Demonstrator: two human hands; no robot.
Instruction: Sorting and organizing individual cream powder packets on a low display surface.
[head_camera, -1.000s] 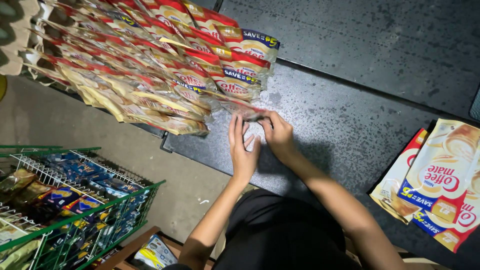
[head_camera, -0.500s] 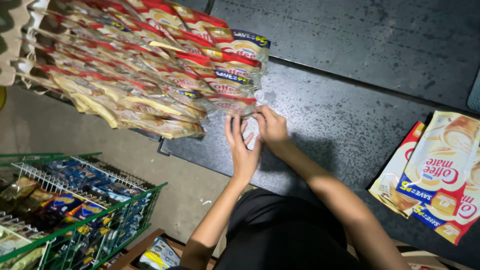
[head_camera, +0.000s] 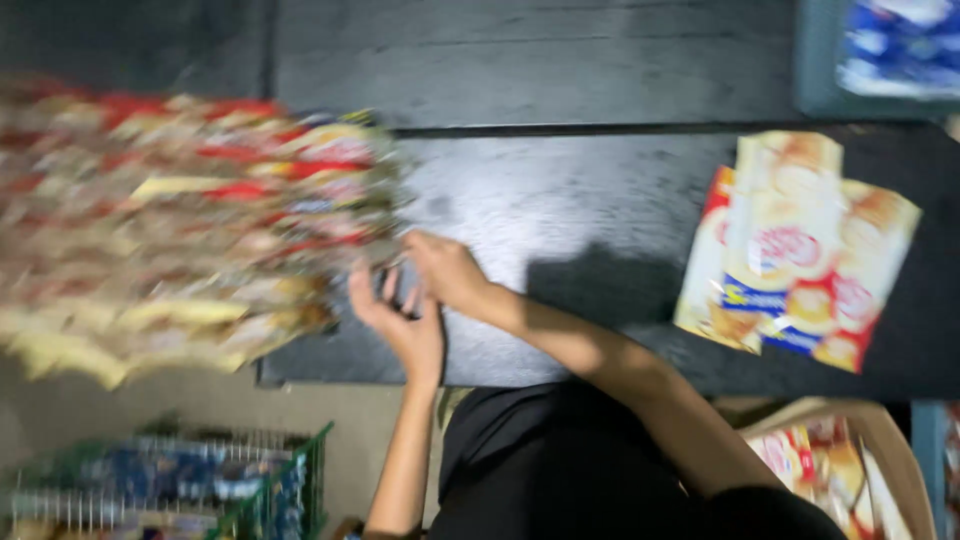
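together, both hands, the left hand and right hand, meet at the near edge of the blurred sachet strips spread left of them on the dark table; their grip is too blurred to tell.

sachet strips left, packets right

Blurred view: left hand and right hand meet at edge of big sachet pile on dark table; grip unclear; separate yellow-red packets lie well right; green wire basket below
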